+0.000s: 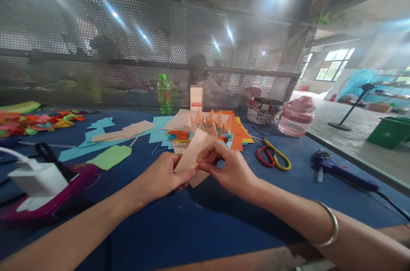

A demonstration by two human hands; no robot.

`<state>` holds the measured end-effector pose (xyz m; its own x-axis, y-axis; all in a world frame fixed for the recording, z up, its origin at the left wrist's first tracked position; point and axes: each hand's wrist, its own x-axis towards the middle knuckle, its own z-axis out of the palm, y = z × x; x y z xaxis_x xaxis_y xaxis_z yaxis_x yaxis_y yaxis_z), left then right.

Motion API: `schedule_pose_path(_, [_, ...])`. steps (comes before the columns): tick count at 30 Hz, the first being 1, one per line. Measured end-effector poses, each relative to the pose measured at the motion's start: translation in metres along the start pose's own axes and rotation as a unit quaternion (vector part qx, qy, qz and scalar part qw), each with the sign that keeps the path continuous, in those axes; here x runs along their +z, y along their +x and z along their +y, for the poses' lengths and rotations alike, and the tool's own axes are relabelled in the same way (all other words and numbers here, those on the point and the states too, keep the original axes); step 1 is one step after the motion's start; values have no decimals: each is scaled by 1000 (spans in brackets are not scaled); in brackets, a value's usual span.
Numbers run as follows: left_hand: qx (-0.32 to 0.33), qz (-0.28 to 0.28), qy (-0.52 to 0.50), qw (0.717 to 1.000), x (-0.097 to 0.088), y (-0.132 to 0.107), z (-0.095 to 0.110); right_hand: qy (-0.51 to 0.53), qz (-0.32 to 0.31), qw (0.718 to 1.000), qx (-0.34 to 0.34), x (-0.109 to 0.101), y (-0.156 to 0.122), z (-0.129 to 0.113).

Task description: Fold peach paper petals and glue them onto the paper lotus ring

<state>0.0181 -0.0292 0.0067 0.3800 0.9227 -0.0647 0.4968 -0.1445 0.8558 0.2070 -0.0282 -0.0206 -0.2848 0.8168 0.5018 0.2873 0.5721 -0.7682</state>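
My left hand and my right hand pinch a folded sheet of peach paper between them, above the blue-covered table. Its lower corner hangs below my fingers. Just beyond my hands stands a paper origami flower with peach and teal pointed petals, resting on a pile of orange and yellow paper. My right hand is nearest to red-and-yellow-handled scissors. A metal bangle circles my right wrist.
A blue hot glue gun lies at the right, and cyan and green paper pieces lie at the left. A green-capped bottle, woven container and pink jar stand before a perforated metal screen, with blurred people beyond.
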Motion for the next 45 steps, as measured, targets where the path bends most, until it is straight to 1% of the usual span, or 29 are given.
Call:
schedule_pose_path(5, [2,3,-10,1000,1,3,-5,1,-14,1000,-1,-2,1,1])
schedule_pose_path(7, [4,-3,-14,1000,0,4,-6,-11,-9,1000,-1,-3,2,1])
schedule_pose_path(10, [-1,3,-16,1000,-1,4,-7,-24,-3,1000,-6,-3,2,1])
schedule_pose_path(13, [-2,3,-15,1000,-2,3,-5,-16,-6,1000,-4,-3,3,0])
schedule_pose_path(17, [-2,-2,17,1000,-3,2,-1,4,-7,1000,-2,-2,3,-1])
schedule_pose_path(19, [-2,2,30,1000,-3,2,0,3,-7,1000,-2,-3,3,-1])
schedule_pose_path(22, [-10,3,23,1000,-2,1,1,-8,-14,1000,-5,-5,2,-1])
schedule_pose_path(26, [-13,-9,0,1000,-3,-1,0,-7,-20,1000,0,-6,0,-2])
schedule_pose_path(29, [-13,-23,2,1000,-3,0,-1,0,-26,1000,7,-5,0,-1])
schedule_pose_path(36, [-15,-20,20,999,-7,0,-2,3,-17,1000,13,-3,2,-2])
schedule_pose_path(40, [-19,-18,19,999,-8,1,-3,-17,7,999,33,-5,4,-4])
schedule_pose_path(45, [-20,-15,-1,1000,-6,1,-4,13,9,1000,10,-6,4,-6])
